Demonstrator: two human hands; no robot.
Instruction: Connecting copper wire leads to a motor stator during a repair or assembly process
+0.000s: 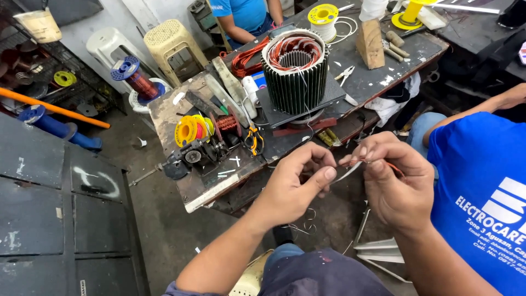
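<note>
Both hands, left hand [296, 183] and right hand [392, 181], pinch copper wire [392, 164] (grip pressed together) off the workbench [181, 118] edge.

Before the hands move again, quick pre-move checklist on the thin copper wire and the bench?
1. Left hand pinching the thin wire: ok, thumb and fingers closed.
2. Right hand gripping the reddish copper wire: ok, wire loops over its fingers.
3. Wire run to the ribbed dark cylindrical motor stator: cannot tell, strand too thin.
4. Stator seated upright on its flat dark plate: ok.
5. Orange-handled cutters within reach on the worn wooden bench: ok, near the front edge.
6. Person in the blue shirt close on the right: not ok, crowding the right hand.
</note>
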